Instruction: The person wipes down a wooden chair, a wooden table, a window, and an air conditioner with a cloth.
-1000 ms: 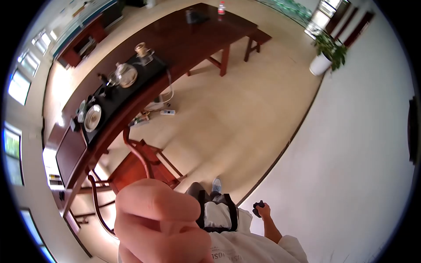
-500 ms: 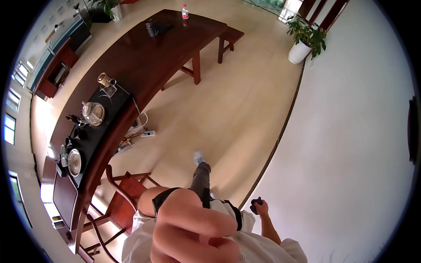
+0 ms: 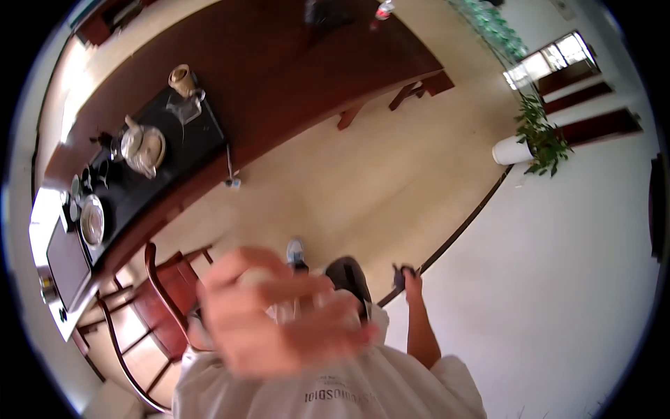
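Note:
My left hand (image 3: 262, 328) is raised close to the camera in front of my chest. Its fingers look curled but are smeared by motion, so I cannot see whether anything is in them. Out to the right side, low by the wall, my right hand (image 3: 412, 281) is closed around a small black object (image 3: 400, 276) whose kind I cannot make out. Between and behind the hands is my light shirt (image 3: 335, 394) with printed letters.
A long dark wooden table (image 3: 272, 77) curves along the left, bearing a glass teapot (image 3: 143, 148), a wooden cup (image 3: 182, 80) and a round dish (image 3: 92, 220). A wooden chair (image 3: 167, 300) stands at lower left. A potted plant (image 3: 513, 150) is by the white wall (image 3: 530, 293).
My view has turned, and the table and plant sit differently in it. The left hand has shifted left and up, with blur. The right hand, still around the black object, appears higher.

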The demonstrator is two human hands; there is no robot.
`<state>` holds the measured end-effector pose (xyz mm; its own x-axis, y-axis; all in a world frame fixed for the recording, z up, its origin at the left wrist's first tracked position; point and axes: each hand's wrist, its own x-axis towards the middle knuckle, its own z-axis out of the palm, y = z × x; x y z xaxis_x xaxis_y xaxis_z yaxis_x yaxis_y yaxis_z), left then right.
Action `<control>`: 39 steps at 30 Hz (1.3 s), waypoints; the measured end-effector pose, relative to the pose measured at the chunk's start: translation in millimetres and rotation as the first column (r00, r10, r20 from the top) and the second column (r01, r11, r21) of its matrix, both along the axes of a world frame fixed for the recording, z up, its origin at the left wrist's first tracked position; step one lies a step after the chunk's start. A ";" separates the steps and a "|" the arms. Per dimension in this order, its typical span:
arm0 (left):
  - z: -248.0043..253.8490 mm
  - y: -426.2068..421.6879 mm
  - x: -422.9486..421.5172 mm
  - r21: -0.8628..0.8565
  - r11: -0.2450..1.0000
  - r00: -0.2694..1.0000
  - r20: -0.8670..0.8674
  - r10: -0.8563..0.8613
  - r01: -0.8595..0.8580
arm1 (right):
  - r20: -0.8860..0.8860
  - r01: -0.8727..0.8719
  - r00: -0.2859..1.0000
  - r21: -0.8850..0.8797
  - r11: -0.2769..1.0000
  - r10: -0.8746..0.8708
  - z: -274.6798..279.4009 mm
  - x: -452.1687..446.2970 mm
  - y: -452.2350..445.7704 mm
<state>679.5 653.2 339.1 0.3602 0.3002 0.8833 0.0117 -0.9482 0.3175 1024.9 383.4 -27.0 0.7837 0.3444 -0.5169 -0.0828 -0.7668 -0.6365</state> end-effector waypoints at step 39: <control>-359.4 96.6 -3.9 -0.715 -0.280 0.556 -0.683 0.474 -0.640 | 0.659 -0.958 0.142 -0.096 0.269 0.739 6.4 -65.7 644.1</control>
<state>675.5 749.8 -20.3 -0.4604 0.8242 -0.3297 0.4454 0.5357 0.7174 959.2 1027.5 -20.6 -0.0908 0.9910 0.0981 0.8811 0.1259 -0.4558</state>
